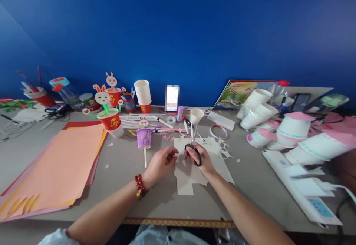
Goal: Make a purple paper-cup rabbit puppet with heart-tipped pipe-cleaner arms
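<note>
My right hand point(205, 160) is closed around the black handles of a pair of scissors point(198, 158), with the metal blades pointing away from me. To its left, my left hand point(162, 163) hovers with curled fingers, a red bead bracelet point(139, 185) on the wrist; anything in its fingertips is hidden. Beneath both hands lies cut white paper point(185, 187) with uneven edges. A white paper cup point(197, 115) stands just past the scissors. Left of my left hand is a purple-coloured cup point(144, 138) with a small rabbit face above it and a white stick below.
Coloured paper sheets point(63, 156) lie on the left. Red cups with rabbit figures point(109, 121) stand behind them. Markers and sticks point(133, 121), a tape roll point(218, 131) and paper scraps cover the back. At right are white cups with pink tops point(294, 130) and a power strip point(300, 193).
</note>
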Tool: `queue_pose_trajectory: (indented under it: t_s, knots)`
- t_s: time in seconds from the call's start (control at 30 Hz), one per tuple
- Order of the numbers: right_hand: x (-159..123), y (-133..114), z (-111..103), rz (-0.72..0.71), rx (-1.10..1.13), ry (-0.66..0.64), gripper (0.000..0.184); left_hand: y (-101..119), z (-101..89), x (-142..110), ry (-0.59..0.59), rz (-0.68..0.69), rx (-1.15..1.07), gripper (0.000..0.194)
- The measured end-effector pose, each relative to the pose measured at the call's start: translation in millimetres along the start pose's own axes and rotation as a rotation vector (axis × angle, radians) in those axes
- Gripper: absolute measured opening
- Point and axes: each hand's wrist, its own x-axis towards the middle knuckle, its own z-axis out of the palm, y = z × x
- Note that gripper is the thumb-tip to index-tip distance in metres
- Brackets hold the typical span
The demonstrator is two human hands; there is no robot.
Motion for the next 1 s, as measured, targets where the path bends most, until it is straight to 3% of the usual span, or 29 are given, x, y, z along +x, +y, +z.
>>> queue_pose_trajectory:
  t_s: [0.13, 0.27, 0.4, 0.5, 0.63, 0.83, 0.9, 1.0]
  knots:
    - [-2, -5, 0, 0.006, 0.103, -0.137, 0.048, 4, -2.5, -3, -0.085, 0.047, 0.287, 0.016]
    - [-3, -11, 0, -0.010, 0.180, -0.237, 0.050, 5, -2.3, -3, -0.046, 0.145, 0.347, 0.015]
    - [-4, -24, -5, 0.013, 0.191, -0.306, 0.051, 9, -3.2, -1, 0.088, 0.207, 0.102, 0.014]
    - [-8, -37, -9, 0.031, 0.095, -0.307, 0.045, 17, -6.4, -2, 0.122, 0.158, -0.172, 0.018]
    - [-16, -46, -1, 0.072, -0.087, -0.315, 0.042, 36, -9.6, -5, 0.047, 0.096, -0.535, 0.033]
    - [-18, -46, 16, 0.115, -0.074, -0.249, 0.043, 57, -12.7, -7, -0.102, -0.038, -0.943, 0.026]
    - [-16, -53, 13, 0.141, 0.038, -0.316, 0.045, 62, -18.1, -5, -0.105, -0.013, -0.955, 0.025]
    - [-12, -68, 4, 0.169, 0.252, -0.562, 0.058, 71, -29.1, 2, -0.158, 0.025, -0.906, 0.026]
